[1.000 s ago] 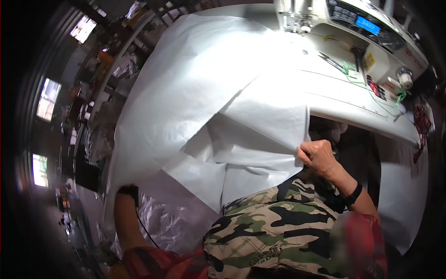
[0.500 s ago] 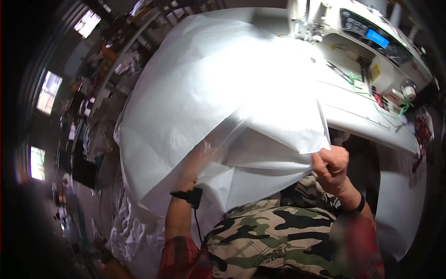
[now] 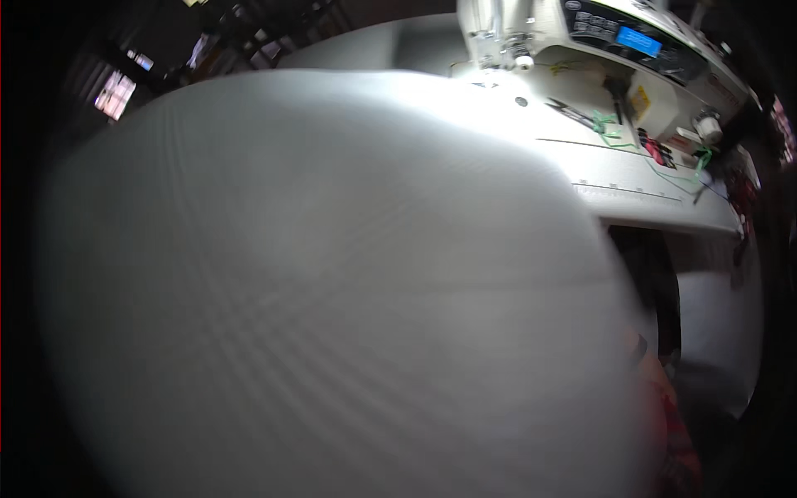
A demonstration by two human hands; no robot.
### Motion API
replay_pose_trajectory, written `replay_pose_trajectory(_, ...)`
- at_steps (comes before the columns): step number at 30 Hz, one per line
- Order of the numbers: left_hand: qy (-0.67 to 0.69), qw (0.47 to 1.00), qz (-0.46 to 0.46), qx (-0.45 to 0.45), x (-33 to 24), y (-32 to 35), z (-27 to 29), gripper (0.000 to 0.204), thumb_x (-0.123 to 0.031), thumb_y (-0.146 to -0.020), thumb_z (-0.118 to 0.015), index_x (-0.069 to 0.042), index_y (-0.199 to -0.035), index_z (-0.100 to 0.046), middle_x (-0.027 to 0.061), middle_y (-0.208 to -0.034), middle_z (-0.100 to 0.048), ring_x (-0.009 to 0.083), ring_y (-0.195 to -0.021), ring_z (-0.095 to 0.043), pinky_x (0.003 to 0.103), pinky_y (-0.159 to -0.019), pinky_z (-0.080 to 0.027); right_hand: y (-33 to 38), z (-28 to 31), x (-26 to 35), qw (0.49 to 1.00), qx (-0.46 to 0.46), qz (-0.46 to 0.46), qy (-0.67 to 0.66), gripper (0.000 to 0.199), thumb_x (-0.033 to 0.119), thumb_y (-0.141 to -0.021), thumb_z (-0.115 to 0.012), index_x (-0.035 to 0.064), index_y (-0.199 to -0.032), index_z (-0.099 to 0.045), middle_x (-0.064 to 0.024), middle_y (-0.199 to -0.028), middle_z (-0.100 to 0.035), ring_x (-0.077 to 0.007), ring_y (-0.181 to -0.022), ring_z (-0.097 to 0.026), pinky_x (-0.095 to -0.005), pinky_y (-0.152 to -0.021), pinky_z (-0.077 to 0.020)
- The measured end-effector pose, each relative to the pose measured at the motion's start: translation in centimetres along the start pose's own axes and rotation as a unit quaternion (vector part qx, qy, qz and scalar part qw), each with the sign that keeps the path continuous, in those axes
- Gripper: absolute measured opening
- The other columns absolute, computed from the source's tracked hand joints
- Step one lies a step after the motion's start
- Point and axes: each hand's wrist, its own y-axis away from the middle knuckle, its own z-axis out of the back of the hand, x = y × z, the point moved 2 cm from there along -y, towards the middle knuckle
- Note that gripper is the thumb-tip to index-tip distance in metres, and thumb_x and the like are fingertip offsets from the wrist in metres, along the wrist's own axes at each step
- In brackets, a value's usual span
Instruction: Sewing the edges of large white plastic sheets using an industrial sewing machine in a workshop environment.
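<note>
A big white woven-looking sheet (image 3: 332,274) is raised close in front of me, blurred, covering most of the head view. Behind it my left hand and arm are entirely hidden. Of my right arm only a blurred strip of forearm in a red sleeve (image 3: 677,432) shows past the sheet's right edge; the fingers of my right hand are out of sight. Beyond the sheet's far edge, brightly lit, stands a white sewing machine (image 3: 581,41) with its needle area (image 3: 498,58) over the pale table (image 3: 614,170).
On the table right of the needle lie thread snips (image 3: 573,114), green thread (image 3: 610,129) and a small red-and-black item (image 3: 656,149). The machine's panel has a lit blue screen (image 3: 638,41). A dark gap opens below the table's front edge; white material (image 3: 718,332) hangs at right.
The white sheet has swung up toward me, from lying across table and lap to filling the view. Both hands, visible before with the right pinching its edge, are now hidden.
</note>
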Motion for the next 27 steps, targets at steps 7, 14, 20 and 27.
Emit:
replay_pose_trajectory(7,0.036,0.999,-0.030,-0.003,-0.3,0.7,3.1,0.068,-0.044,-0.096,-0.055,-0.007,-0.148,-0.034,0.0183,-0.135,-0.055,0.0346,-0.125,-0.053,0.042,-0.102,-0.044,1.3,-1.1,-0.7,0.988,0.077,-0.122,-0.048,0.033,0.016,-0.088,-0.063,0.0036,-0.059,-0.050,-0.0145,-0.052,-0.047,-0.0305,-0.045,-0.052,-0.0380,-0.046,-0.0394)
replay_pose_trajectory(14,0.128,0.990,-0.054,-0.015,-0.3,2.3,3.1,0.071,-0.046,-0.095,-0.056,-0.007,-0.149,-0.032,0.0195,-0.135,-0.055,0.0349,-0.123,-0.054,0.042,-0.101,-0.046,0.6,0.0,1.0,0.992,0.042,0.091,-0.079,0.031,0.012,-0.083,-0.064,0.0051,-0.058,-0.048,-0.0115,-0.053,-0.044,-0.0272,-0.047,-0.047,-0.0375,-0.047,-0.0381)
replay_pose_trajectory(20,0.189,0.978,-0.089,-0.001,-1.8,2.0,4.0,0.074,-0.047,-0.094,-0.057,-0.006,-0.150,-0.030,0.0205,-0.134,-0.055,0.0351,-0.121,-0.056,0.042,-0.100,-0.047,3.6,-3.3,-1.3,0.973,0.168,-0.119,-0.106,0.028,0.020,-0.093,-0.061,0.0012,-0.073,-0.059,-0.0142,-0.060,-0.057,-0.0320,-0.057,-0.059,-0.0395,-0.054,-0.0453)
replay_pose_trajectory(27,0.243,0.963,-0.118,-0.004,-4.3,1.7,6.7,0.077,-0.048,-0.094,-0.058,-0.005,-0.151,-0.027,0.0218,-0.134,-0.055,0.0354,-0.120,-0.057,0.042,-0.098,-0.048,0.9,-2.3,-1.3,0.960,0.248,-0.128,0.017,0.034,0.030,-0.094,-0.059,0.0024,-0.075,-0.063,-0.0174,-0.065,-0.062,-0.0353,-0.063,-0.064,-0.0433,-0.059,-0.0486)
